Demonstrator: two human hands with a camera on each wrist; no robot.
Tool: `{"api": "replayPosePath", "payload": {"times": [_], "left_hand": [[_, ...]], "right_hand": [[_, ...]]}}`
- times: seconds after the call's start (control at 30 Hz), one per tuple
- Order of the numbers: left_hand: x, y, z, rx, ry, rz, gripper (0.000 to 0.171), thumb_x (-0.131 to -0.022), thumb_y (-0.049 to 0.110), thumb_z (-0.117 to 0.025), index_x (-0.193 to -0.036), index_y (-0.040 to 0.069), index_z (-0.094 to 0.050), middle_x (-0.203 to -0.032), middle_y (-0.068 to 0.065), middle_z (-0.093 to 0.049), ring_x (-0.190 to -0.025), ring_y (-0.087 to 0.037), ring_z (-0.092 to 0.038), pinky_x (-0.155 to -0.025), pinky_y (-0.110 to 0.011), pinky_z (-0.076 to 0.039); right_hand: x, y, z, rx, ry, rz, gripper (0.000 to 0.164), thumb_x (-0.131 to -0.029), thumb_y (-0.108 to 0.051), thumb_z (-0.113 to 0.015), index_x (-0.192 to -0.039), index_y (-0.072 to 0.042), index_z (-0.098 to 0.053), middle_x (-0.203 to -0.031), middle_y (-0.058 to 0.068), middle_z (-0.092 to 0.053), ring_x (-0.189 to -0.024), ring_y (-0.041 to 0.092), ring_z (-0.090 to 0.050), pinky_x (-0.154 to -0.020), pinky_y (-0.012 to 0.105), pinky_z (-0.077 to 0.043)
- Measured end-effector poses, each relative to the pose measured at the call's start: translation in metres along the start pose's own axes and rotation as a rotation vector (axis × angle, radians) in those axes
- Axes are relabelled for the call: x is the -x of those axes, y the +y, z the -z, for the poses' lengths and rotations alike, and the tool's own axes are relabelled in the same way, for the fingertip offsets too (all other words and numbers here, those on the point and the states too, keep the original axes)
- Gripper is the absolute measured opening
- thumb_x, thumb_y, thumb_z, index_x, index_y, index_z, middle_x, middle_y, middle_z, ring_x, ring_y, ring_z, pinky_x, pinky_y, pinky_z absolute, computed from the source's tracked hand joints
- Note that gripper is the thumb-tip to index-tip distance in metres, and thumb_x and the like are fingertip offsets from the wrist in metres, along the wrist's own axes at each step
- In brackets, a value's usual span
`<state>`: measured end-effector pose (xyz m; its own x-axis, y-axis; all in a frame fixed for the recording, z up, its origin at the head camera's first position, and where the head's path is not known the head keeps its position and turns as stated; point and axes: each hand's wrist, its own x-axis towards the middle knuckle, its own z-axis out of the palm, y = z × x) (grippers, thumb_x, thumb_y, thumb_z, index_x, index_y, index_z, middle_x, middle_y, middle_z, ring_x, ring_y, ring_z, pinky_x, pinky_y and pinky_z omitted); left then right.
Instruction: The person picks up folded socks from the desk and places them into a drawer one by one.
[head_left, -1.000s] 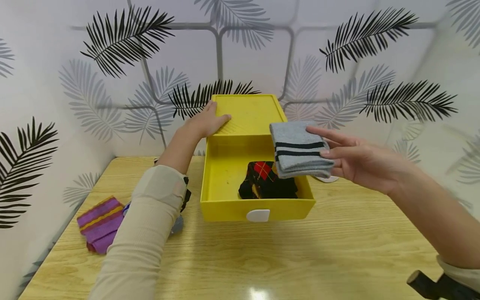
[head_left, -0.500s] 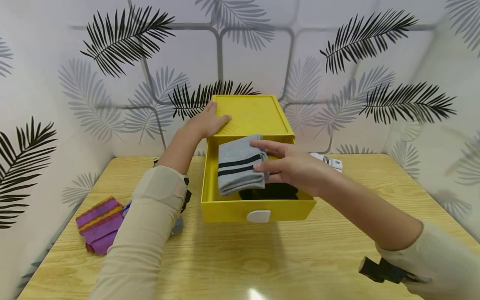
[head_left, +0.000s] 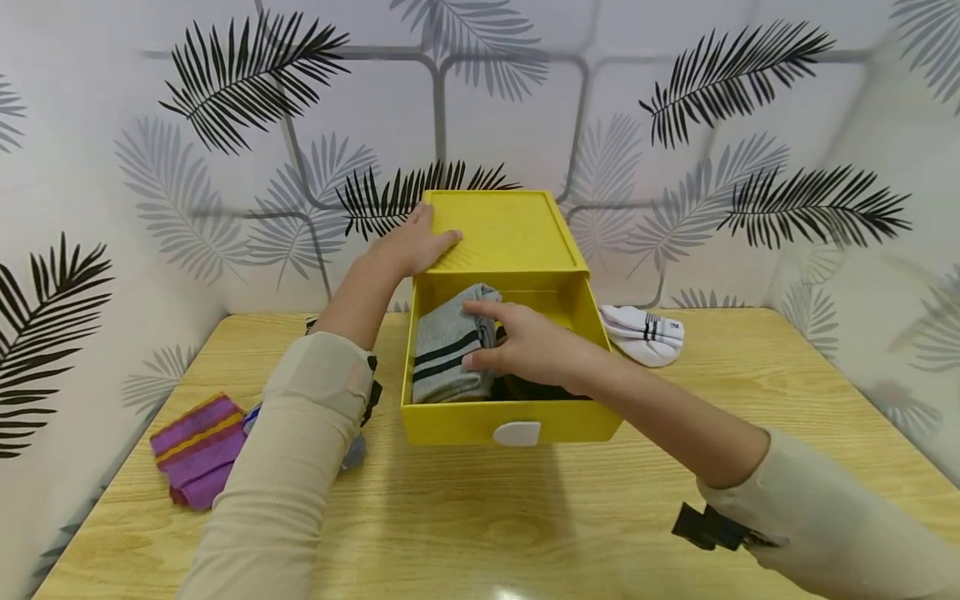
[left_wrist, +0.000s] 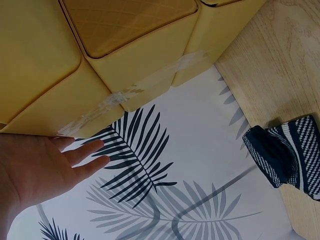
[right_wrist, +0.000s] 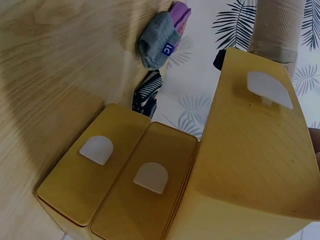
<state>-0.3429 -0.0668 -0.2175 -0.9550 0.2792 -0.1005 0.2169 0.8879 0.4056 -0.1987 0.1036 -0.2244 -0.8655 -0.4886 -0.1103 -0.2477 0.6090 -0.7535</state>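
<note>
A yellow drawer unit (head_left: pixel 502 229) stands on the table with its top drawer (head_left: pixel 442 423) pulled out. My left hand (head_left: pixel 408 246) rests on the unit's upper left edge; the left wrist view shows its fingers (left_wrist: pixel 85 150) nearly straight along the side. Inside the drawer, at its left, is a folded grey sock pair (head_left: pixel 446 350) with two black stripes. My right hand (head_left: pixel 536 346) reaches over the drawer's right wall and grips the grey pair's right edge. Dark folded socks (head_left: pixel 536 390) lie beneath that hand, mostly hidden.
White socks (head_left: pixel 648 335) with black stripes lie right of the unit. Purple striped socks (head_left: pixel 198 450) are at the left, near grey socks (right_wrist: pixel 159 40) with a blue label. Dark patterned socks (left_wrist: pixel 287 155) lie beside the unit. Two lower drawers (right_wrist: pixel 105 160) are closed.
My right hand has carried the grey sock pair leftward from the unit's right side and down into the drawer's left part. The white socks have come into view. My left hand stays put.
</note>
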Motion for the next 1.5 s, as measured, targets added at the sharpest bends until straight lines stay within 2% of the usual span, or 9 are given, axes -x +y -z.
{"api": "replayPosePath", "payload": {"times": [0.07, 0.17, 0.37, 0.63, 0.77, 0.97, 1.2, 1.33, 1.5], "left_hand": [[0.000, 0.000, 0.000, 0.000, 0.004, -0.001, 0.074, -0.096, 0.053, -0.024, -0.147, 0.010, 0.008, -0.152, -0.005, 0.012, -0.136, -0.031, -0.006, -0.107, -0.050, -0.010], [0.000, -0.001, 0.000, 0.003, 0.005, 0.003, 0.075, -0.096, 0.053, -0.024, -0.147, 0.010, 0.008, -0.152, -0.004, 0.013, -0.136, -0.031, -0.007, -0.107, -0.050, -0.010], [0.002, -0.001, 0.001, 0.017, 0.001, 0.022, 0.075, -0.095, 0.054, -0.024, -0.147, 0.012, 0.009, -0.152, -0.003, 0.013, -0.136, -0.032, -0.007, -0.107, -0.049, -0.011], [0.003, -0.001, 0.002, 0.014, -0.001, 0.010, 0.074, -0.095, 0.053, -0.024, -0.147, 0.011, 0.009, -0.152, -0.004, 0.013, -0.136, -0.031, -0.006, -0.107, -0.048, -0.011], [0.004, 0.000, 0.002, 0.013, -0.006, -0.002, 0.074, -0.096, 0.052, -0.024, -0.147, 0.010, 0.009, -0.151, -0.004, 0.014, -0.136, -0.030, -0.005, -0.107, -0.048, -0.010], [0.006, 0.001, 0.002, 0.024, -0.012, -0.012, 0.074, -0.096, 0.052, -0.024, -0.147, 0.010, 0.009, -0.151, -0.003, 0.015, -0.137, -0.030, -0.004, -0.107, -0.047, -0.009], [0.004, 0.001, 0.002, 0.022, -0.006, -0.009, 0.074, -0.096, 0.053, -0.024, -0.147, 0.011, 0.009, -0.151, -0.002, 0.015, -0.136, -0.030, -0.006, -0.107, -0.048, -0.010], [0.002, 0.001, 0.001, 0.029, -0.011, -0.007, 0.074, -0.096, 0.053, -0.024, -0.147, 0.011, 0.010, -0.151, -0.002, 0.015, -0.136, -0.030, -0.004, -0.107, -0.048, -0.009], [0.002, -0.001, 0.002, 0.034, -0.017, -0.007, 0.075, -0.096, 0.053, -0.024, -0.147, 0.011, 0.010, -0.151, -0.002, 0.016, -0.137, -0.030, -0.004, -0.107, -0.047, -0.009]], "right_hand": [[-0.001, -0.002, 0.002, 0.121, -0.007, 0.020, 0.068, -0.089, -0.017, -0.063, -0.145, -0.005, -0.026, -0.141, 0.012, -0.036, -0.100, 0.020, -0.051, -0.084, 0.033, -0.043], [0.001, -0.007, 0.009, 0.172, -0.047, 0.011, 0.069, -0.089, -0.019, -0.063, -0.146, -0.008, -0.025, -0.130, 0.013, -0.048, -0.094, 0.017, -0.056, -0.085, 0.033, -0.044], [0.014, -0.014, 0.028, 0.012, -0.102, -0.042, 0.064, -0.091, -0.016, -0.059, -0.145, -0.009, -0.025, -0.140, 0.021, -0.032, -0.092, 0.022, -0.063, -0.083, 0.035, -0.048], [0.052, -0.011, 0.043, -0.123, -0.092, 0.111, 0.044, -0.093, -0.016, -0.055, -0.133, -0.001, -0.043, -0.123, 0.019, -0.052, -0.096, 0.027, -0.060, -0.078, 0.038, -0.051], [0.073, -0.004, 0.028, -0.297, -0.167, 0.127, 0.039, -0.096, -0.019, -0.051, -0.129, 0.000, -0.047, -0.116, 0.018, -0.056, -0.093, 0.032, -0.059, -0.076, 0.041, -0.051], [0.089, 0.020, -0.018, -0.571, -0.301, 0.069, 0.037, -0.098, -0.023, -0.046, -0.123, 0.003, -0.051, -0.110, 0.018, -0.059, -0.089, 0.032, -0.060, -0.075, 0.041, -0.051], [0.091, 0.049, -0.051, -1.070, -0.466, -0.064, 0.050, -0.101, -0.038, -0.031, -0.126, 0.003, -0.045, -0.110, 0.012, -0.059, -0.090, 0.022, -0.061, -0.079, 0.034, -0.050], [0.087, 0.056, -0.058, -1.339, -0.478, -0.168, 0.060, -0.098, -0.046, -0.028, -0.135, 0.001, -0.033, -0.121, 0.010, -0.054, -0.098, 0.020, -0.058, -0.088, 0.029, -0.045], [0.085, 0.058, -0.063, -1.599, -0.384, -0.220, 0.069, -0.098, -0.044, -0.035, -0.143, 0.002, -0.011, -0.129, 0.013, -0.048, -0.104, 0.018, -0.054, -0.094, 0.023, -0.038]]}}
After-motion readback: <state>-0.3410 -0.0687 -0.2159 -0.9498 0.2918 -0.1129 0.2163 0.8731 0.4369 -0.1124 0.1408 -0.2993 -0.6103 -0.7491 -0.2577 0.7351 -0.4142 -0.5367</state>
